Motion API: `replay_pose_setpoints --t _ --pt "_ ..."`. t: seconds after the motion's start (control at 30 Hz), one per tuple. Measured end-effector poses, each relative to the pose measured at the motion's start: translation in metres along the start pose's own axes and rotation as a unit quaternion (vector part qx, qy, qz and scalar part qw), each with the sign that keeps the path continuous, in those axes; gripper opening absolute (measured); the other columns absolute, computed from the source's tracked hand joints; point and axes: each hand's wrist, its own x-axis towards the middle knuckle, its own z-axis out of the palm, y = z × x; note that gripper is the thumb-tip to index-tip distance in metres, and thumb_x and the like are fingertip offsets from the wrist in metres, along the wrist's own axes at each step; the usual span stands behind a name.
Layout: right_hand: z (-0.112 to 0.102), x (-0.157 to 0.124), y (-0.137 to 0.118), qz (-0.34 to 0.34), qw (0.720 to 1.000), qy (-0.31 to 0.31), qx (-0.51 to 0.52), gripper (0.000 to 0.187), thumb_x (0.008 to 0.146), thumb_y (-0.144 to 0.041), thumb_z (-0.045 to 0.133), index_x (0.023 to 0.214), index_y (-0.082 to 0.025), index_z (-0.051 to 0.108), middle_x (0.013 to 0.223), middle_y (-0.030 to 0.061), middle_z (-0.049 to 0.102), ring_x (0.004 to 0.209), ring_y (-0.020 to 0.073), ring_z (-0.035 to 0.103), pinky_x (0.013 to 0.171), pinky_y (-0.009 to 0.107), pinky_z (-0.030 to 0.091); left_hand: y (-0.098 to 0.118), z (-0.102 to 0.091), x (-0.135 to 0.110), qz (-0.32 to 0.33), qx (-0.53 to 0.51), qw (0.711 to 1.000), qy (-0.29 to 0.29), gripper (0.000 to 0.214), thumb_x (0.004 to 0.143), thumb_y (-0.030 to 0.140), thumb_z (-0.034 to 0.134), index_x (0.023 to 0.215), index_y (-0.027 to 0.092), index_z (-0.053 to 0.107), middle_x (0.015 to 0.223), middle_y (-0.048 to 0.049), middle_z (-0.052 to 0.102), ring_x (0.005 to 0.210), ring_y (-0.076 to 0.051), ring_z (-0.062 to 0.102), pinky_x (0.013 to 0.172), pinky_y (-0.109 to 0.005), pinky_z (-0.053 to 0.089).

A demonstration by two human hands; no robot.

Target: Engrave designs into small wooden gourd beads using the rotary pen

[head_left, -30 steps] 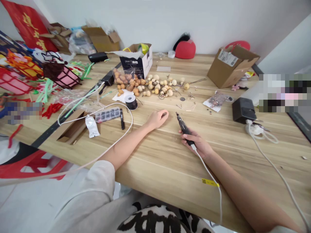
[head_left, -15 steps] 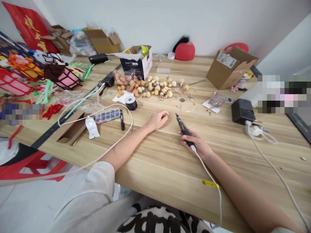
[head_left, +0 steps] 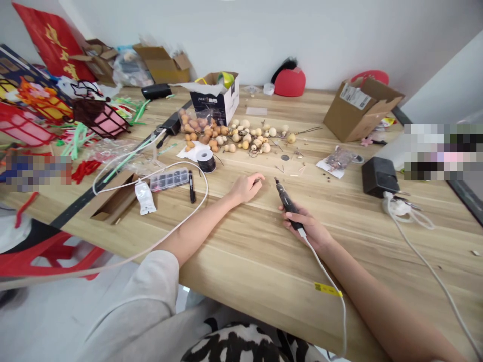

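My right hand (head_left: 304,223) is wrapped round a black rotary tool (head_left: 289,205), its tip pointing away from me and to the left. A white cable (head_left: 320,264) with a yellow tag runs from the tool's rear end. My left hand (head_left: 246,189) rests on the table to the left of the tool tip, thumb and fingers pinched together. A small dark spot shows at its fingertips, too small to name. Beyond the hands lie pale little gourds (head_left: 245,138) and orange-brown ones (head_left: 207,133), some of these in a clear bag.
A spool of black cord (head_left: 206,162), a marker (head_left: 192,187) and a compartment box (head_left: 169,179) lie to the left. A black power unit (head_left: 380,177) and a cardboard box (head_left: 358,110) stand on the right. Lantern crafts (head_left: 101,118) crowd the far left.
The whole view has shifted slightly, so things appear a little further right. Both hands keep nearly the same pose, and the rotary tool stays in my right hand.
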Motion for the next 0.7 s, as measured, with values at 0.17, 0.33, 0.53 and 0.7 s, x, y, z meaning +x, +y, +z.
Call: replay_pose_setpoints --t 0.17,0.33,0.53,0.7 --pt "-0.0028 0.0012 0.0024 -0.010 1.000 -0.007 -0.015 0.035 0.066 -0.020 0.084 0.098 -0.028 0.072 0.101 0.0020 0.067 0.065 0.0100 0.044 0.053 0.026 0.043 0.0012 -0.0016 0.0008 -0.005 0.021 1.000 -0.016 0.031 0.090 0.025 0.047 0.109 0.017 0.071 0.057 0.0023 0.056 0.055 -0.015 0.049 0.064 -0.027 0.039" --pt "-0.0019 0.0011 0.0022 -0.010 1.000 -0.005 -0.012 0.035 0.064 -0.021 0.085 0.096 -0.027 0.073 0.101 0.0023 0.066 0.065 0.0089 0.045 0.053 0.024 0.042 0.0009 -0.0019 0.0006 -0.013 0.011 1.000 -0.009 0.033 0.091 0.024 0.046 0.110 0.017 0.071 0.056 0.0026 0.054 0.054 -0.014 0.048 0.063 -0.027 0.038" --pt "0.0005 -0.0001 0.0007 -0.006 1.000 0.000 0.001 0.036 0.062 -0.019 0.086 0.095 -0.027 0.074 0.099 0.0014 0.066 0.066 0.0089 0.045 0.054 0.024 0.043 -0.0007 0.0002 -0.0001 0.006 0.020 1.000 -0.001 0.035 0.092 0.024 0.044 0.113 0.018 0.071 0.054 0.0028 0.051 0.054 -0.014 0.047 0.062 -0.026 0.037" --pt "-0.0033 0.0023 0.0035 -0.024 1.000 -0.008 -0.007 0.034 0.064 -0.019 0.084 0.095 -0.027 0.073 0.098 0.0014 0.067 0.065 0.0096 0.045 0.054 0.025 0.042 0.0009 0.0000 0.0002 0.000 0.052 0.999 -0.007 0.039 0.092 0.025 0.046 0.123 0.017 0.068 0.062 0.0002 0.058 0.059 -0.015 0.051 0.065 -0.027 0.039"
